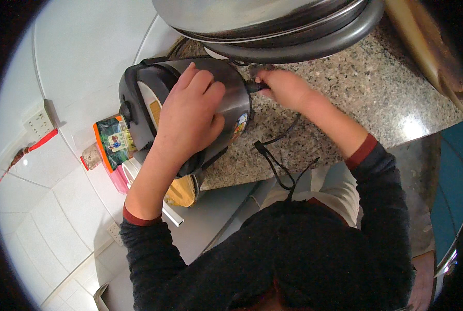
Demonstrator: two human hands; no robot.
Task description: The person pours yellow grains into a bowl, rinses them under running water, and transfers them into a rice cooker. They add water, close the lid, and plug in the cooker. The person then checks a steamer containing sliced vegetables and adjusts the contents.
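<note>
A metallic rice cooker (231,85) with a black lid (132,83) stands on the speckled stone counter (344,74). Across its upper side lies my left hand (192,112), fingers curled against it; the palm's contact is hidden. My right hand (284,87) pinches a black power-cord plug (256,86) at the cooker's base. I cannot tell whether the plug is fully seated in its socket. From near that hand, a black cord (285,134) runs down over the counter towards its front edge.
A large metal pan (285,50) stands behind the cooker. To the left are a green-and-orange food packet (113,142), a small red-lidded jar (92,156) and a white handle (173,214). Wall sockets (39,121) sit on the tiled wall; a red ornament (43,140) hangs near them.
</note>
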